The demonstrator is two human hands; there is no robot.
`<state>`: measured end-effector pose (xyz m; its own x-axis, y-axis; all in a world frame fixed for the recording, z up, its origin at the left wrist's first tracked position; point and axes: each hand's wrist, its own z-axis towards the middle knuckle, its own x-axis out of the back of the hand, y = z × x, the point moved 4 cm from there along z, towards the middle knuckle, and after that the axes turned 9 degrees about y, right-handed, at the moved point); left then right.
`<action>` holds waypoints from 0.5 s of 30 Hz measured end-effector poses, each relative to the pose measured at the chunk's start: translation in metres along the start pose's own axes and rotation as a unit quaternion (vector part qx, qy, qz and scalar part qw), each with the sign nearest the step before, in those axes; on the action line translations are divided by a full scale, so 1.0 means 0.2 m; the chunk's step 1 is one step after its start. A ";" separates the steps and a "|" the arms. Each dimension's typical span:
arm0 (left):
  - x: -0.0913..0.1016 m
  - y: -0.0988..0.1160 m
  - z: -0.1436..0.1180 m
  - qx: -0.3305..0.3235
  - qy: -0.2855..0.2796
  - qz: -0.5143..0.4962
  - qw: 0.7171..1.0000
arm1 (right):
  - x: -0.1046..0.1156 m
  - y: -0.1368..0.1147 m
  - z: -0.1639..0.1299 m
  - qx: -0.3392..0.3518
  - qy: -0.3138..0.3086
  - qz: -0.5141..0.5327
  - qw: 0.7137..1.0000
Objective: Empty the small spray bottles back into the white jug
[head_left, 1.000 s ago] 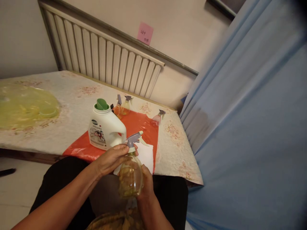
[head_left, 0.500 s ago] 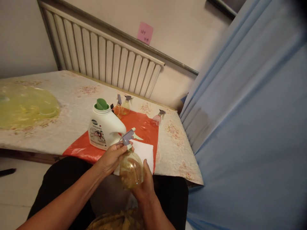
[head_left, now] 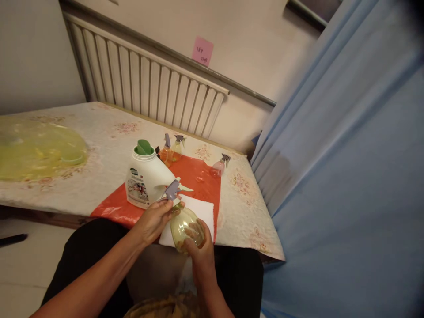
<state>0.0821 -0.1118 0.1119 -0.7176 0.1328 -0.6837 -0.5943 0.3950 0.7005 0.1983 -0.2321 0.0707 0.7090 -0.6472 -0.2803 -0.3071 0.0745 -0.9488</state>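
A clear yellowish spray bottle (head_left: 185, 223) with a purple trigger head (head_left: 172, 190) leans over the table's near edge. My left hand (head_left: 154, 218) grips its neck just under the trigger head. My right hand (head_left: 198, 249) cups the round body from below. Right behind them stands a white detergent jug (head_left: 145, 181) with a green cap (head_left: 144, 147), and a folded white cloth (head_left: 202, 211) lies under the bottle.
An orange mat (head_left: 195, 179) covers part of the floral tablecloth (head_left: 99, 150). Three small spray bottles stand at the back: orange (head_left: 164, 151), yellow (head_left: 176, 148), pink (head_left: 218, 167). A yellow plastic bag (head_left: 36, 150) lies left; a blue curtain (head_left: 347, 176) hangs right.
The bottle has been lifted from my lap toward the table edge and tilted so its trigger head points away. Both hands kept their grip; the view shifted slightly.
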 end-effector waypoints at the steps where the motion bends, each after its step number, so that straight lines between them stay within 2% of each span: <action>1: 0.00 0.01 0.00 0.003 -0.004 0.004 1.000 | 0.00 -0.01 0.00 -0.004 -0.003 0.006 1.000; 6: 0.01 0.02 -0.01 0.015 -0.021 0.021 0.999 | -0.02 -0.04 -0.03 -0.034 -0.009 0.038 0.999; 8: 0.01 0.02 -0.01 0.022 -0.029 0.027 0.999 | -0.03 -0.05 -0.04 -0.069 -0.019 0.072 0.995; 10: 0.01 0.02 -0.01 0.027 -0.040 0.035 0.998 | -0.05 -0.06 -0.06 -0.107 -0.055 0.119 0.986; 15: 0.02 0.01 -0.02 0.028 -0.058 0.051 0.997 | -0.09 -0.05 -0.10 -0.223 -0.105 0.192 0.950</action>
<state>0.0763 -0.1139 0.1125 -0.7249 0.2775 -0.6305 -0.4965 0.4240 0.7574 0.1768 -0.2367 0.0884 0.5862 -0.4688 -0.6607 -0.7744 -0.0846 -0.6270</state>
